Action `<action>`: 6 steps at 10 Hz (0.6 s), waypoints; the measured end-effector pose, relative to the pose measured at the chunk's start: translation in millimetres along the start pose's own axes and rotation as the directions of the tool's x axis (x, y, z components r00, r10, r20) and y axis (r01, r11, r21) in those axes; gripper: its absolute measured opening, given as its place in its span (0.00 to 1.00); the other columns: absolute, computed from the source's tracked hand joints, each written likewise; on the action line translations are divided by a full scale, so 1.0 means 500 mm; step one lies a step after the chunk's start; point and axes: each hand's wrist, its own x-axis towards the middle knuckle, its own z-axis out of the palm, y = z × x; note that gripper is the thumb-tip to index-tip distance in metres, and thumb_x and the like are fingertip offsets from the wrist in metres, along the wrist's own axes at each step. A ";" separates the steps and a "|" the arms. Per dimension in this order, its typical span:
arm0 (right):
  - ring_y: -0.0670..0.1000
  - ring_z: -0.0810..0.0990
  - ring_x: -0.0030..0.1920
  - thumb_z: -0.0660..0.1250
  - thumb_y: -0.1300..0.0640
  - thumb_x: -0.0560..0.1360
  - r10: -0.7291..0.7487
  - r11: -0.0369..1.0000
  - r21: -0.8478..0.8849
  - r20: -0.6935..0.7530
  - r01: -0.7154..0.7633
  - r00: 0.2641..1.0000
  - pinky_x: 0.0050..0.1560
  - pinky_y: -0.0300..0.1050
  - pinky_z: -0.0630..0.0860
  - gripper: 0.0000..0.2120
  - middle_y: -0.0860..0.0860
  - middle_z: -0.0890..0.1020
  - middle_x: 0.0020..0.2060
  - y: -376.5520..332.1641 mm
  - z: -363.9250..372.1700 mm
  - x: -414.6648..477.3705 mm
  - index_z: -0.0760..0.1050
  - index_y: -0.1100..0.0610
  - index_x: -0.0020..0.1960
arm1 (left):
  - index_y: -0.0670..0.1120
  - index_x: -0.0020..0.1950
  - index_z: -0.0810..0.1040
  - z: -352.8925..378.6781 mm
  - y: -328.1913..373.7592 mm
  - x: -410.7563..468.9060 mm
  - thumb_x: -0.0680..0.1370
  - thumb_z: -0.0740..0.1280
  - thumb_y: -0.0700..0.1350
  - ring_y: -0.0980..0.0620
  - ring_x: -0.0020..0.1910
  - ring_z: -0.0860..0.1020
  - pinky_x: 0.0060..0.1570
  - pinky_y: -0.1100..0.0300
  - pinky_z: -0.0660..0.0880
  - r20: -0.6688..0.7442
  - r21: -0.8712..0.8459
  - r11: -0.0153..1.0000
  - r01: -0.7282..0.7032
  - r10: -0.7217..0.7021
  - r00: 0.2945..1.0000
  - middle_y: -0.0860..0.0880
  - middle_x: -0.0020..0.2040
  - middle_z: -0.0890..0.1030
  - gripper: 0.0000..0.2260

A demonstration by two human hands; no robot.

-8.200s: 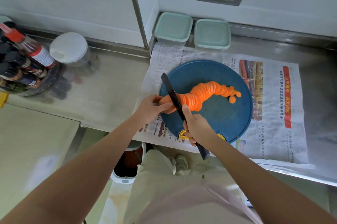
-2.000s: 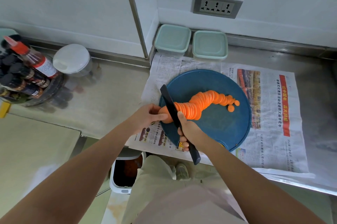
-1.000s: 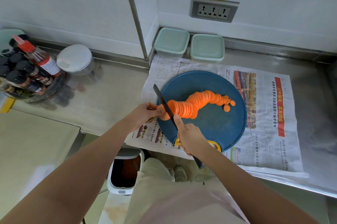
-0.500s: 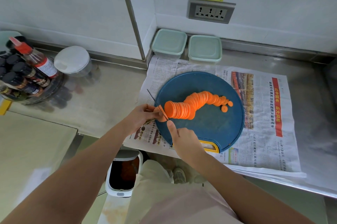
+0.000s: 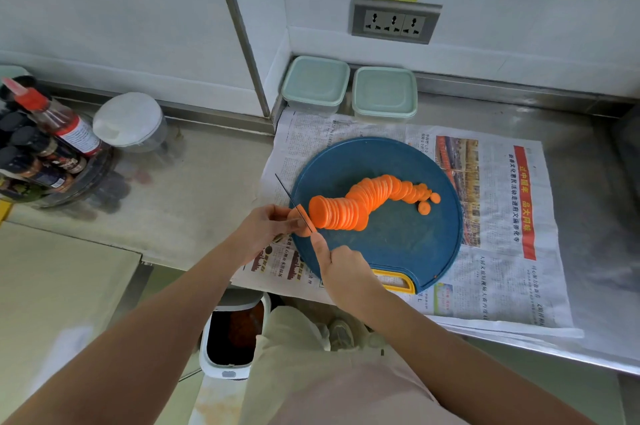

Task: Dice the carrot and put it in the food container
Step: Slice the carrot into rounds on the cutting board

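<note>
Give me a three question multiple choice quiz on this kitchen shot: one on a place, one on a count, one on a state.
1. Where do the carrot slices lie?
A. on the newspaper
B. in the bin
C. on the cutting board

2. How many lidded containers are there?
A. two
B. one
C. four

3. What is the right hand doing?
A. resting flat
B. holding the knife
C. lifting a container

Answers:
1 C: the slices fan across the blue board.
2 A: a pair sits side by side under the socket.
3 B: it holds the knife with the blade down on the carrot end, which the left hand holds.
</note>
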 end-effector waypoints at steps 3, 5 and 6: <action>0.46 0.64 0.30 0.50 0.63 0.83 0.031 0.997 -0.073 0.060 -0.027 0.998 0.25 0.41 0.62 0.31 0.53 0.61 0.34 -0.032 -0.012 0.017 0.35 0.55 0.78 | 0.45 0.54 0.79 -0.006 0.007 -0.002 0.56 0.76 0.60 0.42 0.50 0.82 0.59 0.40 0.75 0.019 -0.019 1.000 -0.021 0.022 1.000 0.44 0.49 0.83 0.31; 0.47 0.66 0.30 0.47 0.54 0.85 0.046 0.999 0.002 0.062 -0.046 0.997 0.31 0.40 0.65 0.22 0.54 0.66 0.34 -0.022 -0.006 0.043 0.55 0.62 0.76 | 0.44 0.55 0.79 -0.013 0.002 0.004 0.58 0.76 0.60 0.41 0.50 0.82 0.58 0.40 0.75 0.026 -0.019 1.000 -0.014 0.014 1.000 0.43 0.50 0.83 0.30; 0.48 0.65 0.30 0.41 0.42 0.82 -0.045 0.999 -0.020 0.075 0.046 0.996 0.32 0.41 0.64 0.33 0.53 0.68 0.32 -0.024 -0.020 0.049 0.72 0.68 0.58 | 0.44 0.55 0.79 -0.016 0.000 0.006 0.58 0.77 0.61 0.41 0.50 0.82 0.59 0.39 0.74 0.039 -0.034 0.999 -0.015 0.016 0.999 0.43 0.50 0.84 0.32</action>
